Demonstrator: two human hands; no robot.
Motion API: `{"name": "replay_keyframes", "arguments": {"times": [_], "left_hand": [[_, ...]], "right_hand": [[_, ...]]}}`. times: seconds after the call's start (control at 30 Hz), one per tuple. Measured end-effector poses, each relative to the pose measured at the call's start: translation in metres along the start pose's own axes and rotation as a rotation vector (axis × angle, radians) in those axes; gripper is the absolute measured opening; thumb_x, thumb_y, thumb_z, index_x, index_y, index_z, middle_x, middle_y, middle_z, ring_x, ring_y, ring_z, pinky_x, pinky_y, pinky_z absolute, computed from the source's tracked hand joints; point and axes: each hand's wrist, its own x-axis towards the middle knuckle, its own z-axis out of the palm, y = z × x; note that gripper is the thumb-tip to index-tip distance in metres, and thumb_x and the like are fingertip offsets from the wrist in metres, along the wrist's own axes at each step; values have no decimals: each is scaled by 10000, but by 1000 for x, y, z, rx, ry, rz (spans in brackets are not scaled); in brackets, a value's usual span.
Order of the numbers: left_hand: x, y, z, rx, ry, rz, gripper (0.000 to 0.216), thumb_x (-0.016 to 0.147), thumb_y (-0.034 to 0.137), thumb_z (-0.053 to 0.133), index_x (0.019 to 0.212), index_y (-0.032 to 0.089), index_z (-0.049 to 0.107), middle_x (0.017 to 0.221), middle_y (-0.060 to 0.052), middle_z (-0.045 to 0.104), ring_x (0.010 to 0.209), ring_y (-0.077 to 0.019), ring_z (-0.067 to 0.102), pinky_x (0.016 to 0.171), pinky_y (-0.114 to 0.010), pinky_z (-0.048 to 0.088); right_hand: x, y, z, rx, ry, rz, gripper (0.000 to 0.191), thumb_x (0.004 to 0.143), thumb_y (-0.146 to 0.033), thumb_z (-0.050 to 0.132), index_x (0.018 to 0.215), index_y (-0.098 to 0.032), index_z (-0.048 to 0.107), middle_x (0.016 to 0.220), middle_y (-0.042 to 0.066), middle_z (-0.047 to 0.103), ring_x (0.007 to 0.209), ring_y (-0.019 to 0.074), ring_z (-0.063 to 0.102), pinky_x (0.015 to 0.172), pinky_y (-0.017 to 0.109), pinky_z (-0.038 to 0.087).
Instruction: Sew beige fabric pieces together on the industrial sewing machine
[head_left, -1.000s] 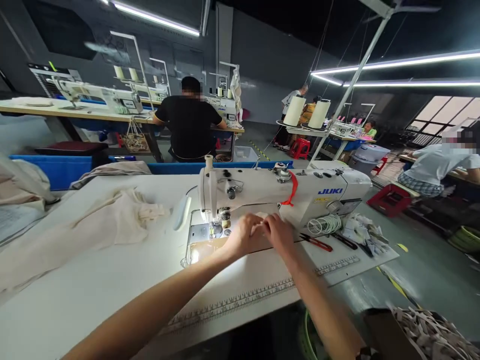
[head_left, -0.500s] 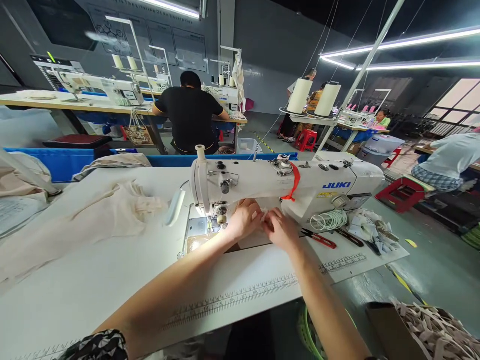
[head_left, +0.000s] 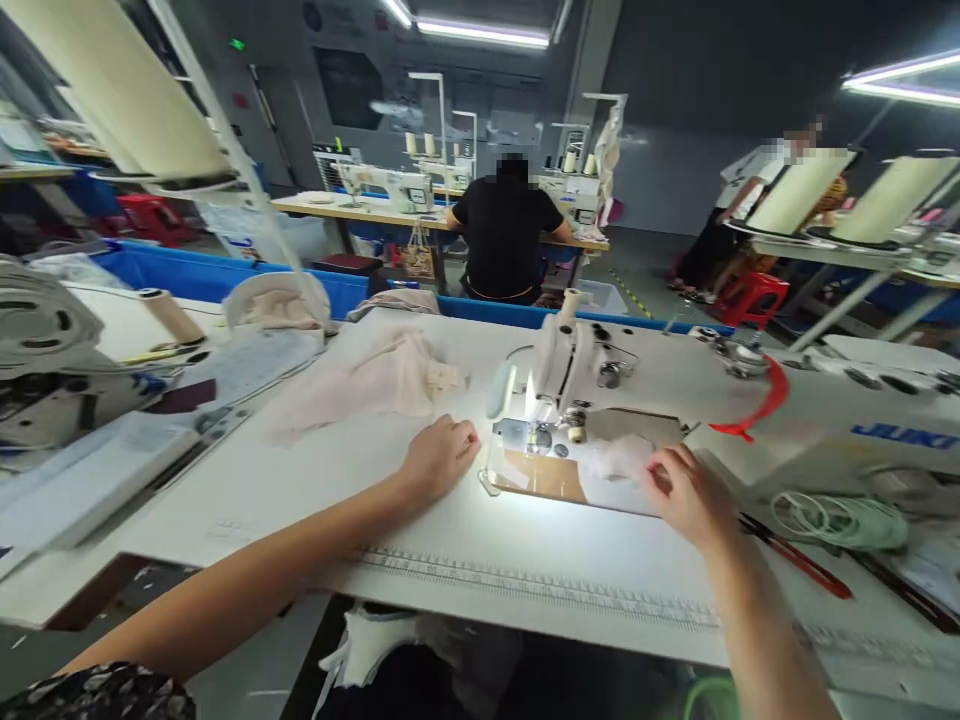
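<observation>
Head view: the step in hand looks like feeding a small fabric piece (head_left: 619, 462) under the presser foot (head_left: 537, 438) of the sewing machine (head_left: 750, 400). To do it well, I judge the piece should lie flat on the machine bed, its edge squared to the foot, fingertips kept clear of the needle, and the cloth guided lightly rather than dragged.

The right hand (head_left: 686, 495) lies on the table (head_left: 480, 560) in front of the machine arm, its fingers curled down onto the right end of the fabric piece, pinching or pressing it; which of the two I cannot tell. The left hand (head_left: 439, 458) rests on the table just left of the machine bed, loosely clenched, knuckles up, and I cannot tell whether it holds anything.

The fabric piece is small, thin and off-white, slightly crumpled, partly blurred by the lamp glare. It lies on the bed just right of the presser foot, over the tan plate (head_left: 544, 475), toward the middle of the table and back from its near edge, where a printed ruler strip (head_left: 540, 590) runs.

A pale pink garment (head_left: 375, 375) lies heaped near the far left of the table. Red-handled scissors (head_left: 799, 560) and a coil of pale cord (head_left: 840, 515) lie toward the right end.
</observation>
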Motion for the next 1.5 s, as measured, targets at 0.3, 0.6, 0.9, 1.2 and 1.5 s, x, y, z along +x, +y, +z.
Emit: {"name": "replay_keyframes", "arguments": {"times": [0.3, 0.6, 0.9, 1.2, 1.5], "left_hand": [[19, -76, -42, 88, 16, 111, 133, 877, 314, 464, 858, 206, 539, 1000, -97, 629, 918, -253, 609, 642, -311, 449], [28, -93, -55, -70, 84, 223, 122, 835, 316, 439, 739, 243, 454, 830, -49, 591, 783, -207, 569, 713, -331, 454], [38, -46, -72, -396, -325, 329, 256, 877, 419, 522, 765, 192, 560, 657, 36, 563, 611, -104, 469, 534, -195, 339], [55, 16, -6, -575, -464, 246, 218, 787, 366, 561, 644, 200, 558, 614, 5, 633, 608, -145, 554, 587, -255, 416], [58, 10, 24, -431, -413, 110, 170, 760, 378, 547, 709, 221, 586, 684, 8, 645, 664, -172, 600, 553, -246, 452]], "right_hand": [[10, -8, 0, -34, 255, -50, 117, 891, -231, 459, 929, -222, 569, 800, 50, 629, 573, 166, 528, 592, 302, 452], [-12, -129, -11, 284, -100, 10, 252, 995, -275, 429, 1137, -234, 634, 957, 59, 676, 738, 175, 635, 586, 279, 492], [8, -183, 6, -59, -269, -195, 347, 1005, -336, 413, 1245, -198, 623, 898, 72, 585, 754, 198, 487, 676, 332, 338], [29, -155, 14, -87, -285, -285, 301, 1009, -333, 409, 1040, -202, 678, 916, 79, 588, 763, 204, 470, 684, 350, 312], [24, -151, 14, 25, -236, -267, 305, 991, -313, 445, 1179, -187, 649, 924, 77, 594, 802, 215, 493, 721, 354, 362]]}}
